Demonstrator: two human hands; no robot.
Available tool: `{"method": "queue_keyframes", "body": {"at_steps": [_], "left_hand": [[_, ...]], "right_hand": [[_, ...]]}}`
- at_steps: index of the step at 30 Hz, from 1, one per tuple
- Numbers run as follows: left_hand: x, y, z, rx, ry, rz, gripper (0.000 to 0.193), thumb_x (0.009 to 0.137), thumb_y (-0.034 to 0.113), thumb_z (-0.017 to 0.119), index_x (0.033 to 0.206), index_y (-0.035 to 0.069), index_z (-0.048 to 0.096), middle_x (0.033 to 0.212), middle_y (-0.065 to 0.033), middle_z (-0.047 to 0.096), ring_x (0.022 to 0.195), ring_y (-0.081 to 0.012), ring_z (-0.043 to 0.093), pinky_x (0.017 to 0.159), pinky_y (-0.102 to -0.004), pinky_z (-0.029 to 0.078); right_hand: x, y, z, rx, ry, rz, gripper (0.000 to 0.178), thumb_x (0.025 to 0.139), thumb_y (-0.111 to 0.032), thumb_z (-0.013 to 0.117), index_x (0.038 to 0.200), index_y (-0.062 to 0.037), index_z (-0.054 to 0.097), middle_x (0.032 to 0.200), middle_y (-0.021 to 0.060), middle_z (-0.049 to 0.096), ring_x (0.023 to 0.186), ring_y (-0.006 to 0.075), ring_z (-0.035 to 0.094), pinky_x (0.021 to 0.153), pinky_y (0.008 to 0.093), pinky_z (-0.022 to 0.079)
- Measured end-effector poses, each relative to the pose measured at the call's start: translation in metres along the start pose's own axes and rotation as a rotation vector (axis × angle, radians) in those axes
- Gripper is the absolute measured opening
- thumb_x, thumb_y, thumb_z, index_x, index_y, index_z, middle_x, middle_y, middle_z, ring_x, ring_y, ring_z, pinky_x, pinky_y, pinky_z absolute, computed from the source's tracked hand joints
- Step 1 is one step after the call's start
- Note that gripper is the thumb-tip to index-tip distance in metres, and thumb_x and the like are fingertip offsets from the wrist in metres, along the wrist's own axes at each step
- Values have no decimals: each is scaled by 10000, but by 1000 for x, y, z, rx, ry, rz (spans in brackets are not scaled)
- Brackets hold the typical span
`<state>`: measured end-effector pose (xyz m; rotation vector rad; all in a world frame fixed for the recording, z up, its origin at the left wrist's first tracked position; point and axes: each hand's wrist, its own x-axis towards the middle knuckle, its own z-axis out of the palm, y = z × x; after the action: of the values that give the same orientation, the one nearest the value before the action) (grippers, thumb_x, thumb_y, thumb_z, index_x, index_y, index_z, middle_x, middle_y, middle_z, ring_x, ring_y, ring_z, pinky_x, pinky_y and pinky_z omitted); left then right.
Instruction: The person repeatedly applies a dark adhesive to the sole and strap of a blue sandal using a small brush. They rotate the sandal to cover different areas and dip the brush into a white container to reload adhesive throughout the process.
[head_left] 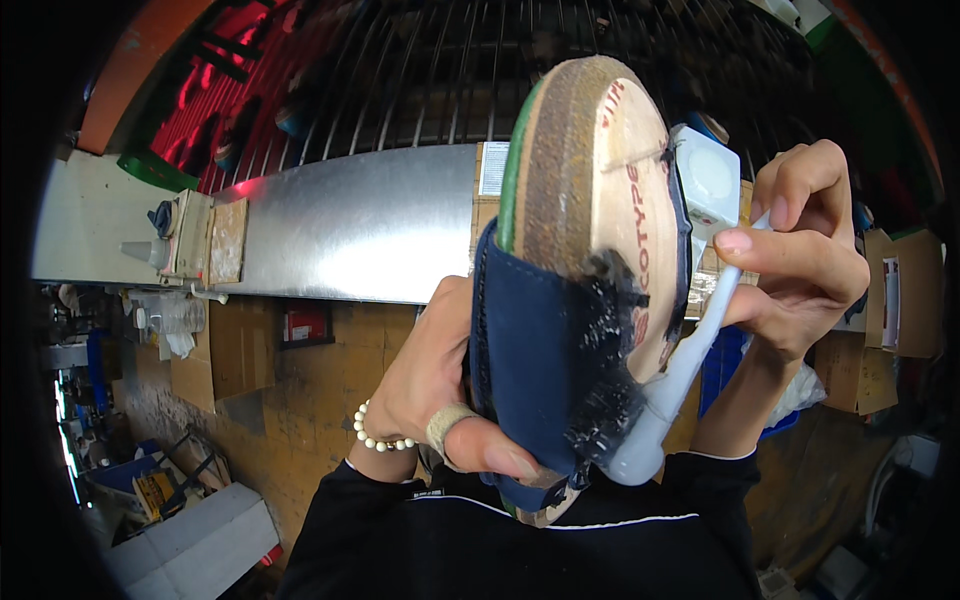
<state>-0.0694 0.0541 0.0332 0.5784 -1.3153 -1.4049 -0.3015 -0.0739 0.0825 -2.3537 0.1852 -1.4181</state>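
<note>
Nearest, in the middle of the frame, is a shoe (562,190), held up in front of the worktop with its pale sole face turned toward the right of the frame. Its long axis runs almost upright, leaning a little to the right at the top; one rounded end points to the upper edge, the other to the lower edge. A speckled brown band follows the sole's edge, a strip of green shows on its left, and a dark blue strap (525,345) wraps the lower half.

The left hand (428,355) is curled round the lower left of the shoe, its thumb pressed over the strap near the bottom; its other fingers are largely hidden behind. A tan band (447,430) circles that thumb, and a white bead bracelet (385,430) the wrist.

A brush (706,335) slants from upper right to lower left, its black bristles against the strap and sole. The right hand (820,250) pinches its thin end between thumb and forefinger, with almost no gap, the remaining fingers bent.

Beyond, a white container (708,178) shows behind the shoe, and the metal worktop (350,220) spans the left centre. A blue crate (722,372) sits at right below it, cardboard boxes (240,350) at both sides. A rack of metal bars (400,85) fills the top, lit red at upper left.
</note>
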Motion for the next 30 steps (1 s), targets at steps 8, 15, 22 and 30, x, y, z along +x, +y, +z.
{"method": "queue_keyframes", "body": {"at_steps": [8, 15, 22, 30], "left_hand": [[-2, -3, 5, -44, 53, -40, 969, 520, 576, 864, 1187, -56, 554, 1025, -99, 659, 934, -185, 638, 810, -298, 513], [-8, 0, 35, -260, 453, -278, 1267, 498, 743, 787, 1390, -46, 355, 1296, -179, 508, 1132, -259, 581, 961, -380, 486], [12, 12, 26, -393, 569, -237, 1258, 535, 770, 746, 1409, -41, 346, 1316, -192, 507, 1161, -278, 574, 995, -392, 476], [31, 28, 14, -422, 567, -173, 1209, 572, 756, 732, 1402, -39, 359, 1303, -196, 524, 1167, -286, 575, 1005, -385, 475]], "right_hand": [[-2, -1, -1, -7, -20, -1, 433, 599, -412, 860, 881, -100, 757, 898, 29, 414, 767, 167, 437, 635, 258, 327], [-7, -10, -5, -77, -14, 27, 460, 564, -407, 876, 885, -100, 757, 895, 29, 422, 774, 163, 454, 645, 259, 340], [-17, -15, 14, -177, 105, 296, 375, 672, -338, 852, 899, -53, 762, 924, 43, 437, 818, 158, 441, 707, 270, 366], [-13, -32, 18, -206, 104, 217, 418, 655, -394, 846, 888, -56, 766, 950, 40, 416, 765, 136, 421, 650, 257, 331]]}}
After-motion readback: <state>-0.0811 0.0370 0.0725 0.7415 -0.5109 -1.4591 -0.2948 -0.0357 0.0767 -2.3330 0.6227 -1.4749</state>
